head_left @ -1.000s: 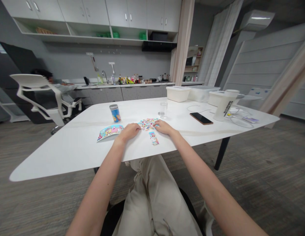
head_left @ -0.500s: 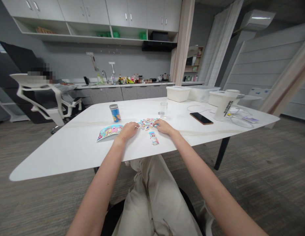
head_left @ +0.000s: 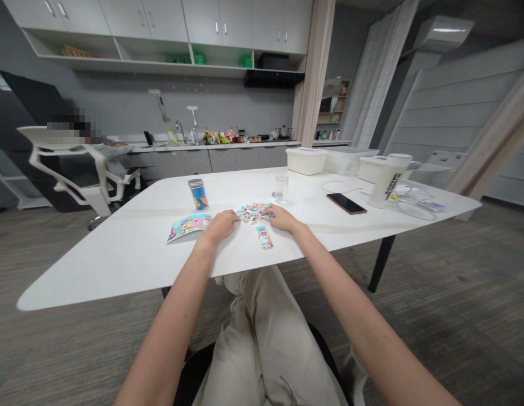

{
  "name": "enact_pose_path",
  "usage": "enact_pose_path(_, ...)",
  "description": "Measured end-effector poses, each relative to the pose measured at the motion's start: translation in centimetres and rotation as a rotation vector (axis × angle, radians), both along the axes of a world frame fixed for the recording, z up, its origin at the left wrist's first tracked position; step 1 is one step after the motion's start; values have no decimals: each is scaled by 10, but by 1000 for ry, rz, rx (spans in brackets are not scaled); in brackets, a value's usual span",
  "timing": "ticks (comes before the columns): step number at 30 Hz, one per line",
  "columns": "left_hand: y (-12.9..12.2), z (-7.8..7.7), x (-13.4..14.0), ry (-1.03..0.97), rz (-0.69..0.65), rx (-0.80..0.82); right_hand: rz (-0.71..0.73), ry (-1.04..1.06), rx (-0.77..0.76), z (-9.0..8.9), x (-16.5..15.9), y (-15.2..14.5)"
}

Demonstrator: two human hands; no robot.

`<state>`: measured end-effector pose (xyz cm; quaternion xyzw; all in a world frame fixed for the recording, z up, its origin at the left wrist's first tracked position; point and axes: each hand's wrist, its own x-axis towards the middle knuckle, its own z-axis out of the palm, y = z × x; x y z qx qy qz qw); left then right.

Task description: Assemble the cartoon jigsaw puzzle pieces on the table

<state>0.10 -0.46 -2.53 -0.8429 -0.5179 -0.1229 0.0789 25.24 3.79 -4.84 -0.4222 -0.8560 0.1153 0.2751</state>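
White tabletop [head_left: 118, 248]: one jigsaw strip [head_left: 264, 237], seemingly assembled, lies near the front edge; beyond it, many loose pieces [head_left: 251, 212] look unjoined. Left hand [head_left: 223, 224] and right hand [head_left: 280, 217] curl beside them; whether either grips one, I cannot tell.

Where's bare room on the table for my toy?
Bare tabletop lies left of the curved picture sheet, and between the phone and the near edge. It's crowded around the colourful pieces between the left hand and right hand, and among the tubs and white tumbler.
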Motion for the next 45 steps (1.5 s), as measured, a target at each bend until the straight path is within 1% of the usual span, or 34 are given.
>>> enact_pose_path(4,-2,1,1,13,-3,-2,81,-1,-25,-3,-2,2)
enact_pose_path(10,-6,6,2,17,57,8,-19,-26,-13,-9,2,8)
enact_pose_path(14,-7,7,3,26,72,2,-5,-5,3,-9,2,9)
enact_pose_path(23,-5,4,5,31,16,6,31,15,7,-4,1,3)
enact_pose_path(25,-5,4,6,26,9,13,69,19,6,-3,1,2)
enact_pose_path(29,-6,4,8,18,-35,5,292,5,-24,-5,-5,1)
enact_pose_path(30,-6,3,8,19,-54,-6,319,1,-38,-5,-7,1)
enact_pose_path(31,-6,3,9,21,-72,-17,318,0,-49,-6,-8,2)
enact_pose_path(33,-5,2,10,25,-96,-33,261,7,-54,-7,-9,3)
enact_pose_path(39,-5,2,12,38,-95,-21,88,-40,25,-5,-5,5)
enact_pose_path(41,-6,3,12,40,-72,-8,78,-46,46,-4,-5,4)
enact_pose_path(45,-10,7,11,36,18,18,130,-35,29,-4,-7,1)
